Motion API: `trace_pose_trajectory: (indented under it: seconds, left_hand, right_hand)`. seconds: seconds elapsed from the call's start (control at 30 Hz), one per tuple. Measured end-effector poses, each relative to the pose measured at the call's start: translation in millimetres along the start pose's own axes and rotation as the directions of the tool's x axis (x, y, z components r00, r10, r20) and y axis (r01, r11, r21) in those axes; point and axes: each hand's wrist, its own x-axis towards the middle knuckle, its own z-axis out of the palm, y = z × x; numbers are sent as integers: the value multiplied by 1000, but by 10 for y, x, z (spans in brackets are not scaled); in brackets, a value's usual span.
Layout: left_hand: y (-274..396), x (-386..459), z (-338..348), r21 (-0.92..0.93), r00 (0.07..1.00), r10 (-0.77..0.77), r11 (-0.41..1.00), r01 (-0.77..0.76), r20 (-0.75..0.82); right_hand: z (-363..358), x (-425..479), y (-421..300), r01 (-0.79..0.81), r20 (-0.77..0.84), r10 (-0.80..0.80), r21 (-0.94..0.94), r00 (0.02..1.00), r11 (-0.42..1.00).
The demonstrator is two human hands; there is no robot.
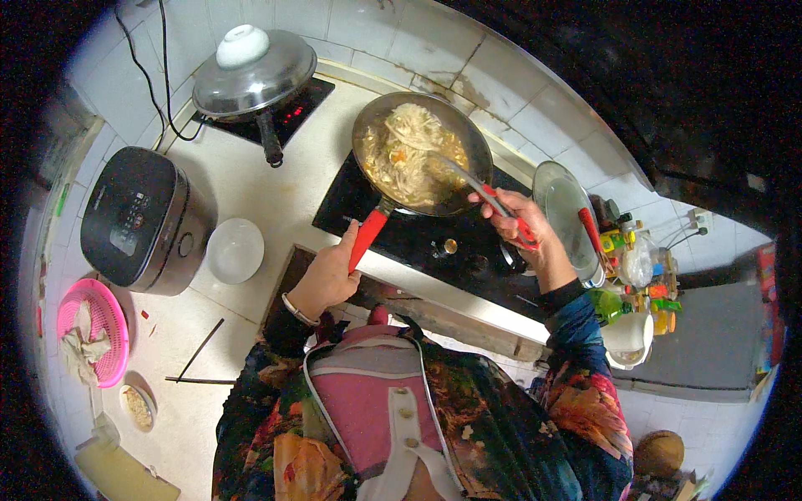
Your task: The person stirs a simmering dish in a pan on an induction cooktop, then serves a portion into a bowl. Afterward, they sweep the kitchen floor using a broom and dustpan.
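Observation:
My left hand [326, 278] grips the red handle [368, 238] of a frying pan [473, 125], which sits on a black glass cooktop [413, 244]. In the pan lie pale noodles [413, 128] in brown sauce, with small green and orange bits among them. My right hand [523, 219] is closed around the red and grey handle of a spatula [463, 174]. The spatula's head is down among the noodles and partly hidden by them.
Back left, a lidded pan [263, 78] with an upturned white bowl [243, 45] on top stands on an induction hob [307, 103]. A rice cooker [147, 219], white bowl [235, 250], pink basket [116, 338] and chopsticks [200, 349] are left. Right are a glass lid [561, 206] and several bottles [608, 305].

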Motion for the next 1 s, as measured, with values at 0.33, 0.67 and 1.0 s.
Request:
trace_pose_trajectory:
  seconds: [0.33,0.67,1.0]
  left_hand:
    - [-69,4,72,18,997,57,998,-57,-52]
    - [-69,-13,75,-14,997,44,999,-45,-64]
    - [-15,-6,33,53,998,33,998,-31,-45]
  right_hand:
    - [140,-328,-612,-307,-387,-19,-760,922,572]
    - [199,151,-120,-457,-287,-448,-824,846,-336]
    - [201,1067,362,-239,-117,-462,-947,879,-215]
